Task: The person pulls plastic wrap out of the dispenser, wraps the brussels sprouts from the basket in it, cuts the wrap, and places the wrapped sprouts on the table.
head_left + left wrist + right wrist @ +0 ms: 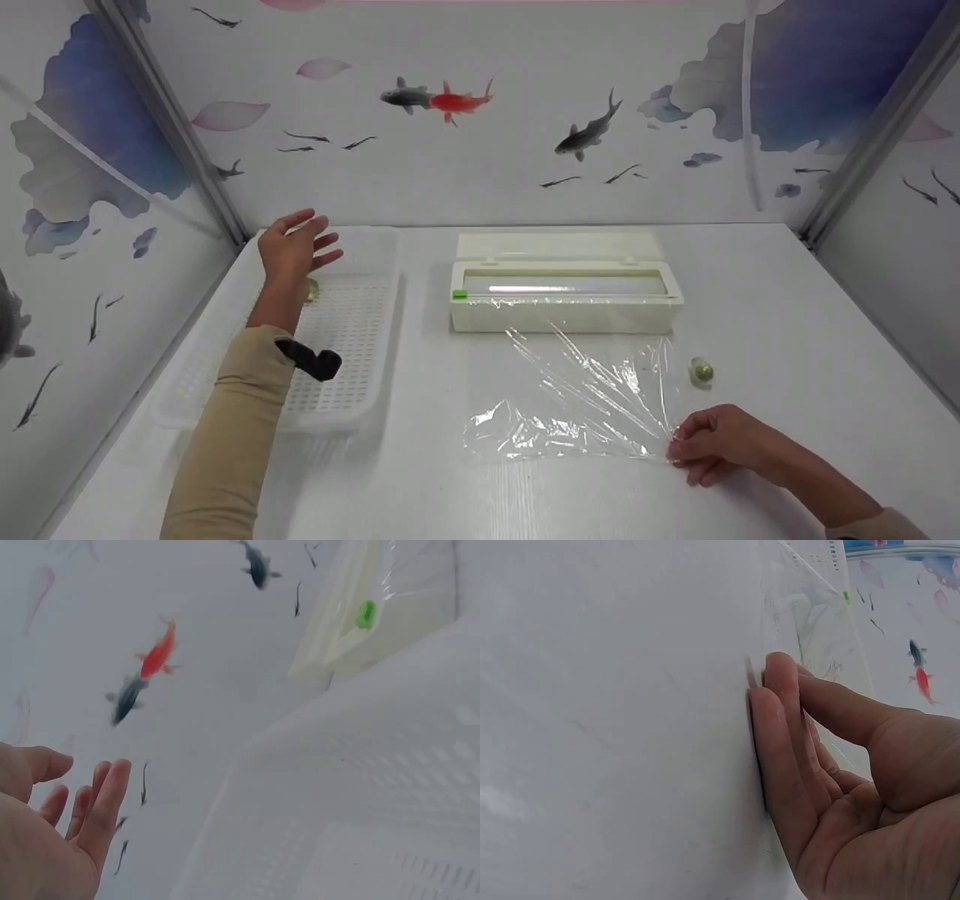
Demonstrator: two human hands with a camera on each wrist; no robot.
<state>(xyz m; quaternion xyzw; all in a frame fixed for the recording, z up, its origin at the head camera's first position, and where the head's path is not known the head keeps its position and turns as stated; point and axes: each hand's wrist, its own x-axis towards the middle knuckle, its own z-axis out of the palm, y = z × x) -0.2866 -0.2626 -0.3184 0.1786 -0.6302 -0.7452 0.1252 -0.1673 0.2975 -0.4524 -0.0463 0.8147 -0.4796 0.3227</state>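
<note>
Right hand [724,444] pinches the near right corner of cling film [581,386], which extends from the open-lidded dispenser [562,318] over the table [442,495]. Left hand [294,244] released, fingers loosely spread, above perforated basket's [349,337] far end. 1 small green roundish item [702,371] right of film.

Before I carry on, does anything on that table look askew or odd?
Only the clear film: its near edge is bunched and wrinkled, and creases fan towards the corner pinched by the right hand, so it isn't lying flat. I see no spill.
</note>
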